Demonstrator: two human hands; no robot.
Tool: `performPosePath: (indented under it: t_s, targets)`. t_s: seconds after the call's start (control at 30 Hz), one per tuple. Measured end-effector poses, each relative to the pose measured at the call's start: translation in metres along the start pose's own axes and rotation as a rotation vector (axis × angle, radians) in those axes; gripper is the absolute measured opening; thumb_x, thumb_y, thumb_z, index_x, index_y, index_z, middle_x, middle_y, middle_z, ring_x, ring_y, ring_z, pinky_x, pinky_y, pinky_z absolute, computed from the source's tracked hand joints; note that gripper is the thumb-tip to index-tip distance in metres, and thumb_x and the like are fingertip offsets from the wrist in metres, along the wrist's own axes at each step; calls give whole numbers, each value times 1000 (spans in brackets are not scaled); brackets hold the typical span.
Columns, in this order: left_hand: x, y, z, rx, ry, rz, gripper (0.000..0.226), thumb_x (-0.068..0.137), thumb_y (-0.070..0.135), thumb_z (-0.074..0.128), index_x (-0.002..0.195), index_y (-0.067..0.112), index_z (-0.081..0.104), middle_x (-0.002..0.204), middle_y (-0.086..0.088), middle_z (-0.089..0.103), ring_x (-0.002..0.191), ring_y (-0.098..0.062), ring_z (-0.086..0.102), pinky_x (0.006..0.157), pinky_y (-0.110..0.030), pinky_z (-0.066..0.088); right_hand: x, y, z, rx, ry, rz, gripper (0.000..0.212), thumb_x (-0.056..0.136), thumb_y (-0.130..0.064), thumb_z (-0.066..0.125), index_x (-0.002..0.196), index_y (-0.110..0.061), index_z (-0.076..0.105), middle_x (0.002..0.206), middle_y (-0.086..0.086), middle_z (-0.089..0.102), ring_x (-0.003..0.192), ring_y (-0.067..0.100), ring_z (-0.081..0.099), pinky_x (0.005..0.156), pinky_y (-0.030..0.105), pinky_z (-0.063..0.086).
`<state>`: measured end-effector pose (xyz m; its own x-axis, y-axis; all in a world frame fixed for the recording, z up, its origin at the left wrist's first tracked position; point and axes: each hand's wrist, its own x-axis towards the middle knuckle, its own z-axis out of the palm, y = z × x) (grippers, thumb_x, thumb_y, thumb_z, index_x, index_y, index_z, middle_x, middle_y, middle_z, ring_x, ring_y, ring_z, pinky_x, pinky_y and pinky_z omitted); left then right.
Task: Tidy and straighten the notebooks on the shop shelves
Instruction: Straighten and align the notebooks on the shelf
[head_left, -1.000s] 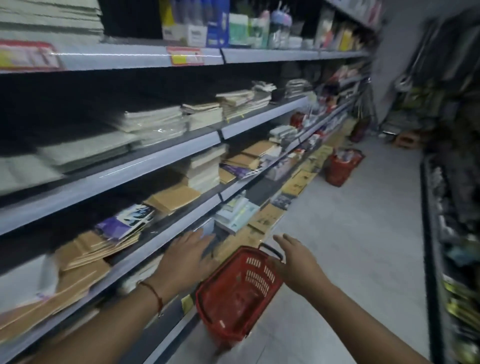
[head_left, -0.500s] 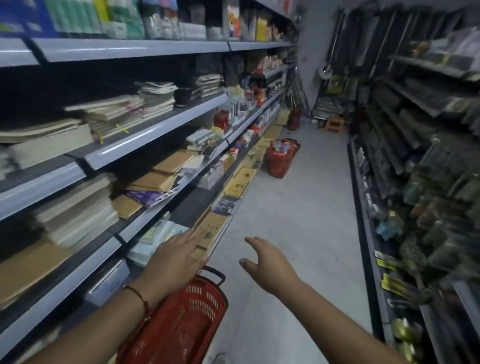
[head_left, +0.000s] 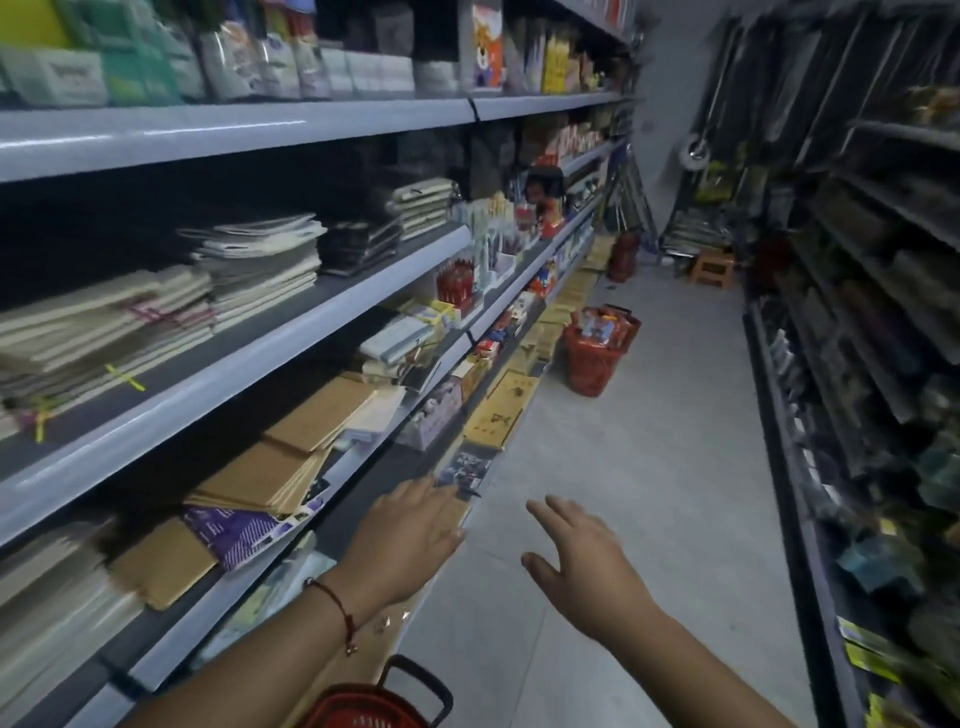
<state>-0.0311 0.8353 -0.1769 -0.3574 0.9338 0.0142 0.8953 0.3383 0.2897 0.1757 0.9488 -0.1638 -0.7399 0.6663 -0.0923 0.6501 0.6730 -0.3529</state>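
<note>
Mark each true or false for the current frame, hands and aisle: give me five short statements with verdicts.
1. Both hands are empty. True: the left hand and the right hand reach forward with fingers spread, holding nothing.
2. The left wrist wears a red string bracelet. True: the bracelet is red.
3. The right hand grips the handle of the near basket. False: the near basket sits at the bottom edge below the arms, and no hand touches its handle.
4. The far red basket on the floor is empty. False: the far basket holds packaged goods.
5. The brown notebooks lie on the top shelf. False: the brown notebooks lie on a lower shelf, above a purple notebook.
</note>
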Motion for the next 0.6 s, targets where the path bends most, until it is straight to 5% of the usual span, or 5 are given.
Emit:
performPosePath:
  t_s: [0.23, 0.6]
  targets:
    - [93, -30, 6, 6, 41, -194, 61, 99, 56, 44, 154, 33, 31, 162, 1, 29, 147, -19, 28, 118, -35, 28, 131, 30, -12, 48, -69, -141, 65, 101, -50, 46, 158, -32, 20, 166, -6, 17, 151, 19, 17, 122, 35, 16]
    - [201, -18, 31, -231, 202, -655, 61, 98, 58, 45, 153, 32, 35, 160, 5, 33, 146, -17, 30, 118, -35, 29, 313, 82, -31, 272, -349, -392, 56, 97, -41, 58, 149, -31, 41, 154, -10, 40, 138, 9, 40, 110, 25, 35]
